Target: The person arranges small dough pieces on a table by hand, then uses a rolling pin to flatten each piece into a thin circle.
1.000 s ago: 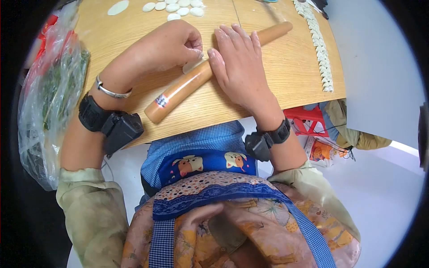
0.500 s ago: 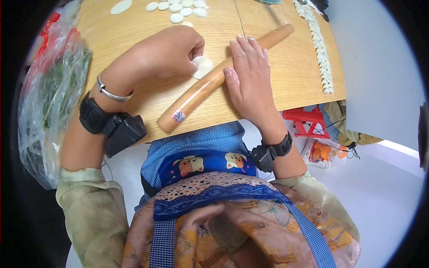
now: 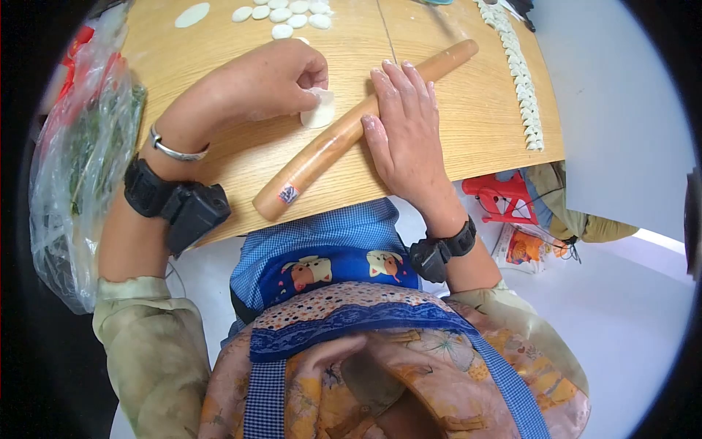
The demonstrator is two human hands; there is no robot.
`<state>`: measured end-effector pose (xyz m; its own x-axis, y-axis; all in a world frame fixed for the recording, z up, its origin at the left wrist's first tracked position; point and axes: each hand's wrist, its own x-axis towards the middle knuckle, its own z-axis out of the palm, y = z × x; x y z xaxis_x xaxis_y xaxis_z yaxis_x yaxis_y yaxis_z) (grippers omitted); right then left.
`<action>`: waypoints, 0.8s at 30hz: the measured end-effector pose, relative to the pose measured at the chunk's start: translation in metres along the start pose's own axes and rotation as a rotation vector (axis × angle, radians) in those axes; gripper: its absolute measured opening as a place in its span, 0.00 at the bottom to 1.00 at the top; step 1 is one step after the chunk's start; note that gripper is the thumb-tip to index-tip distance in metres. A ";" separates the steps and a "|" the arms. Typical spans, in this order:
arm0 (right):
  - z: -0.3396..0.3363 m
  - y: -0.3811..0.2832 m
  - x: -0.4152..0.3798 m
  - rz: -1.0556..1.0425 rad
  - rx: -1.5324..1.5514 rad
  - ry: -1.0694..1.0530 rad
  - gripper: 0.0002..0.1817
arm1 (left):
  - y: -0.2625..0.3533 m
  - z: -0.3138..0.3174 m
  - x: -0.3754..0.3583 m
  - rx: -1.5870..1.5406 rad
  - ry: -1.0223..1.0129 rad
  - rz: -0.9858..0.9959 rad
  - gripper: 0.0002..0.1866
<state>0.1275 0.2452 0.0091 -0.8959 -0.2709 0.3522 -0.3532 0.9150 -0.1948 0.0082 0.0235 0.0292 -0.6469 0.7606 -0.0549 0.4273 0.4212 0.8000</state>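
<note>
Between the thumb and fingers of my left hand (image 3: 281, 77), a small round dough wrapper (image 3: 319, 113) is pinched by its upper edge. The wrapper is just left of a long wooden rolling pin (image 3: 314, 165), which lies slantwise on the table with a small label near its lower end. My right hand (image 3: 406, 128) rests flat across the pin's middle, its fingers stretched out and floury. Several flattened dough rounds (image 3: 282, 31) are grouped beyond my left hand, and the lowest one is partly hidden by it.
A larger oval dough sheet (image 3: 192, 15) lies at the far left of the wooden table (image 3: 468, 132). Along the right side runs a row of folded dough pieces (image 3: 521, 77). A clear plastic bag of greens (image 3: 91, 161) hangs at the left edge. A red stool (image 3: 501, 197) stands below right.
My left hand has shifted slightly left, and the wrapper's upper edge is now lifted and folded in the pinch. The right hand and rolling pin have barely moved.
</note>
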 end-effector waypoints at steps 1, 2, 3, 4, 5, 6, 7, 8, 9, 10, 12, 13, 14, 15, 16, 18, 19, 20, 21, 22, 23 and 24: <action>0.002 0.000 0.004 -0.012 -0.015 0.005 0.31 | -0.001 0.001 -0.001 0.016 0.047 0.036 0.09; 0.003 0.000 0.008 -0.025 -0.031 0.010 0.31 | -0.001 0.001 -0.001 0.016 0.048 0.032 0.09; 0.004 0.000 0.013 -0.027 -0.029 0.009 0.31 | -0.002 0.001 -0.001 0.009 0.064 0.017 0.09; 0.006 -0.002 0.019 -0.035 -0.042 0.004 0.30 | -0.002 0.001 0.000 0.001 0.079 0.004 0.09; 0.007 -0.002 0.024 -0.042 -0.055 -0.001 0.30 | -0.002 0.000 0.000 0.000 0.080 0.003 0.09; 0.009 -0.002 0.030 -0.042 -0.056 -0.002 0.30 | -0.003 -0.001 0.001 -0.001 0.076 0.008 0.10; 0.011 -0.002 0.037 -0.063 -0.052 0.011 0.30 | -0.001 -0.003 0.001 -0.001 0.072 0.011 0.11; 0.013 -0.002 0.043 -0.084 -0.047 0.024 0.29 | 0.001 -0.004 0.001 -0.002 0.072 0.009 0.11; 0.016 -0.003 0.049 -0.084 -0.045 0.022 0.29 | 0.002 -0.006 0.001 -0.001 0.050 -0.033 0.11; 0.019 -0.003 0.055 -0.100 -0.049 0.030 0.29 | 0.003 -0.006 0.002 0.001 0.027 -0.072 0.12; 0.025 -0.003 0.066 -0.114 -0.054 0.039 0.29 | 0.001 -0.005 0.001 0.021 0.046 -0.033 0.12; 0.029 -0.004 0.070 -0.121 -0.060 0.046 0.28 | -0.001 -0.004 0.001 0.042 0.066 0.006 0.12; 0.030 -0.004 0.072 -0.127 -0.065 0.054 0.28 | -0.003 -0.004 0.000 0.043 0.065 0.006 0.12; 0.030 -0.004 0.071 -0.126 -0.064 0.055 0.28 | -0.005 -0.004 -0.001 0.033 0.064 0.037 0.12; 0.029 -0.004 0.070 -0.119 -0.059 0.050 0.29 | -0.005 -0.004 -0.001 0.022 0.063 0.068 0.12; 0.024 -0.003 0.063 -0.113 -0.056 0.046 0.29 | -0.006 -0.002 -0.002 0.028 0.056 0.059 0.12; 0.020 -0.002 0.055 -0.092 -0.042 0.026 0.29 | -0.006 -0.002 -0.002 0.032 0.049 0.051 0.12; 0.016 -0.001 0.047 -0.071 -0.029 0.006 0.30 | -0.004 -0.001 -0.002 0.031 0.050 0.051 0.12; 0.013 0.000 0.039 -0.072 -0.030 0.006 0.30 | -0.002 0.001 -0.002 0.077 0.042 0.052 0.12; 0.010 0.002 0.030 -0.050 -0.021 -0.005 0.30 | 0.000 0.002 -0.001 0.124 0.034 0.053 0.12; 0.007 0.003 0.022 -0.027 -0.011 -0.017 0.31 | 0.001 0.004 -0.001 0.123 0.036 0.053 0.12; 0.003 0.004 0.015 -0.028 -0.012 -0.018 0.31 | 0.001 0.005 0.000 0.144 0.045 0.042 0.11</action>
<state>0.1121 0.2437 0.0108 -0.8903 -0.3018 0.3410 -0.3753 0.9104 -0.1742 0.0119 0.0266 0.0269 -0.6531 0.7572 0.0064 0.5387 0.4586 0.7067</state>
